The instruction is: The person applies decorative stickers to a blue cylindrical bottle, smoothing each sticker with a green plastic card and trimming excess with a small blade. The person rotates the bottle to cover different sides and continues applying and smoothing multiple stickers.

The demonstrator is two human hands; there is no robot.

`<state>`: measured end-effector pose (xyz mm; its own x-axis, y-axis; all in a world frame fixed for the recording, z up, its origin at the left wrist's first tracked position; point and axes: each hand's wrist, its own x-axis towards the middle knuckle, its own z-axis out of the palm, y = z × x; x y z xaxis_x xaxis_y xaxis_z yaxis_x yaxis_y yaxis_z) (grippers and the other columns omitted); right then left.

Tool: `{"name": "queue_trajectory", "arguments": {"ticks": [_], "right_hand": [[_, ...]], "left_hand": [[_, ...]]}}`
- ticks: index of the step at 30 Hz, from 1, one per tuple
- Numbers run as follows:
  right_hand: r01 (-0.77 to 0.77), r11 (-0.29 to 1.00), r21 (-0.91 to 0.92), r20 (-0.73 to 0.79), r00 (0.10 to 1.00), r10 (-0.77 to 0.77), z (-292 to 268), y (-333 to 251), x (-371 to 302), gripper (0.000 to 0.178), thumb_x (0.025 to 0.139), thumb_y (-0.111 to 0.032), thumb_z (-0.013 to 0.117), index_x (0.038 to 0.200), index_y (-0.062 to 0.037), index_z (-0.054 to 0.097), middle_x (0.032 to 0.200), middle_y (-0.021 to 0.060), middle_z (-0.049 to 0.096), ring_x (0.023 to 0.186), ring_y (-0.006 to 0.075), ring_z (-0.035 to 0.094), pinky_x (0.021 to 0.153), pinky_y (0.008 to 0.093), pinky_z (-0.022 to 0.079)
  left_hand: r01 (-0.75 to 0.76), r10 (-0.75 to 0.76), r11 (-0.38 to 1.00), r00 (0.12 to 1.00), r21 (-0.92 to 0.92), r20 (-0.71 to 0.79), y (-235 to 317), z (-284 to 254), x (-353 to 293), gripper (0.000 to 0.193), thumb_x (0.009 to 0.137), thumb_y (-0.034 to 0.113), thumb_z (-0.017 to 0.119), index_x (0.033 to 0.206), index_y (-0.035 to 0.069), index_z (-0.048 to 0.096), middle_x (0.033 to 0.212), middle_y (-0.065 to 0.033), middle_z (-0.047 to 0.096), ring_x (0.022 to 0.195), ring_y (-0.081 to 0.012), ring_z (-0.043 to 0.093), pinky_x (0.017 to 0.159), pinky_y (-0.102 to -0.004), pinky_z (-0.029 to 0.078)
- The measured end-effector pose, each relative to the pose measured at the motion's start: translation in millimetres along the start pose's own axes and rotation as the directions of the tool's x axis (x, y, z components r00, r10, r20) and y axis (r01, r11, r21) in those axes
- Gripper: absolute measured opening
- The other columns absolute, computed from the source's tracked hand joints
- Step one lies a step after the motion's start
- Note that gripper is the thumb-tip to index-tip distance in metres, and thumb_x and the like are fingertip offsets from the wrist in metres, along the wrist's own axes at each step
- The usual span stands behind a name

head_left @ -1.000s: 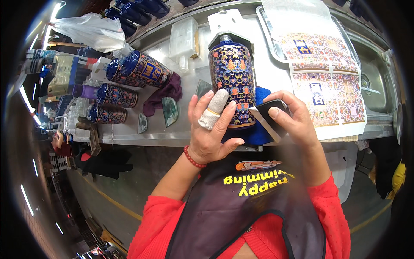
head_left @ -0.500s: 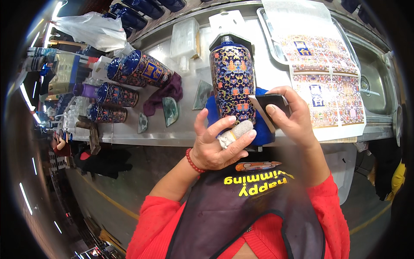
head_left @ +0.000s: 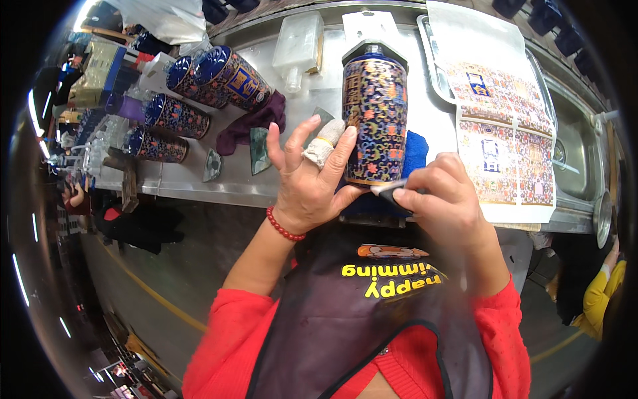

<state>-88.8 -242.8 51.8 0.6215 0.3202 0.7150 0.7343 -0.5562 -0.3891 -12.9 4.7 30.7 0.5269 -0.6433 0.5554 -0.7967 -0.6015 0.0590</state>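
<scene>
A dark blue bottle (head_left: 375,123) with a colourful floral pattern lies on its back in front of me, its neck pointing away and a grey angular holder (head_left: 400,50) around its neck end. Blue cloth (head_left: 417,149) shows beside its lower part. My left hand (head_left: 306,179) is at the bottle's left side with fingers spread. Its index finger rests along the bottle and the thumb reaches the base; one finger wears a whitish cover (head_left: 321,150). My right hand (head_left: 446,193) pinches a flat black scraper (head_left: 385,190) with a pale edge against the bottle's base rim.
Similar patterned bottles (head_left: 240,78) lie at the left, by a purple cloth (head_left: 249,130) and green plates (head_left: 259,151). Beyond is a clear square bottle (head_left: 297,50). Printed pattern sheets (head_left: 505,159) overlie a metal tray (head_left: 425,40) at the right, next to a sink (head_left: 577,156).
The bottle has turned, showing a different side of its pattern. My left hand has moved up along its left side. The scraper has come to the base rim.
</scene>
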Motion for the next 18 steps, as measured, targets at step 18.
{"name": "queue_trajectory", "arguments": {"ticks": [18], "right_hand": [[-0.114, 0.992, -0.047, -0.053, 0.992, 0.112, 2.0, 3.0, -11.4, 0.039, 0.065, 0.005, 0.075, 0.102, -0.0073, 0.073, 0.092, 0.0059, 0.064, 0.077, 0.0247, 0.055, 0.069, 0.0383, 0.041]], "left_hand": [[0.142, -0.131, 0.782, 0.989, -0.607, 0.062, -4.6, 25.9, 3.8, 0.075, 0.097, 0.051, 0.066, 0.157, 0.011, 0.046, 0.160, -0.0253, 0.036, 0.139, -0.0409, 0.037, 0.120, -0.0507, 0.020]]}}
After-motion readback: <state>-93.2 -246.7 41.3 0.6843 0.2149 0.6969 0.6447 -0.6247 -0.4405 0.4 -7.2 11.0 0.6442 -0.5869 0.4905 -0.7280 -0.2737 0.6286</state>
